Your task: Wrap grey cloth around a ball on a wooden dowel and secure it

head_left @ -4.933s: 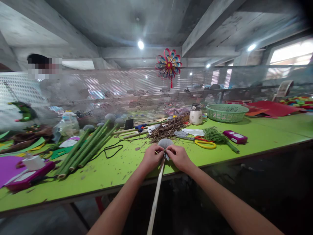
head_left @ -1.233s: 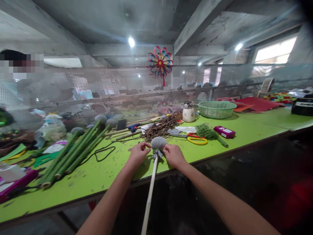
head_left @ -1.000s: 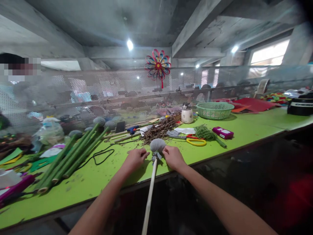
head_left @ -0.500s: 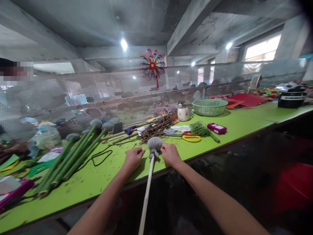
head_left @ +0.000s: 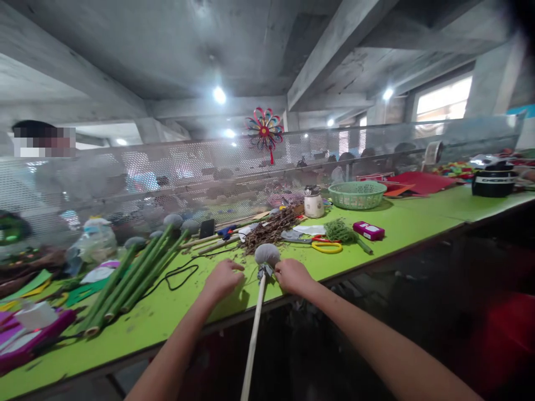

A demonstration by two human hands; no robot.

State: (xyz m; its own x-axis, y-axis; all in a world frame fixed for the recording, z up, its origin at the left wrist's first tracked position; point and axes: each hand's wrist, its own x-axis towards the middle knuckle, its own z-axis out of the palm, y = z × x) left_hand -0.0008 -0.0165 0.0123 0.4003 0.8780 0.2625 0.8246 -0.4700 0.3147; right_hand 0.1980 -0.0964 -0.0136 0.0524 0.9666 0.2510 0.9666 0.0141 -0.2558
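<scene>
A long pale stick (head_left: 253, 334) runs from the bottom edge up to the green table (head_left: 401, 223), topped by a grey cloth-wrapped ball (head_left: 267, 254). My right hand (head_left: 292, 275) is closed at the neck just under the ball, pinching the gathered cloth or a thin thread. My left hand (head_left: 221, 278) is a loose fist about a hand's width left of the stick, its fingers pinched on something too thin to make out.
Several green-wrapped sticks (head_left: 137, 267) with grey heads lie at left beside a black cord (head_left: 181, 273). Behind the ball are a twig pile (head_left: 270, 228), yellow scissors (head_left: 326, 246), green yarn (head_left: 339, 229), a pink box (head_left: 368, 230), a white pot (head_left: 312, 203), a green basket (head_left: 356, 194). A mesh screen (head_left: 209, 172) backs the table; a person sits behind it at left.
My left hand has drawn away to the left from the ball's neck, while the right hand stays at it. The view has tilted and shifted slightly.
</scene>
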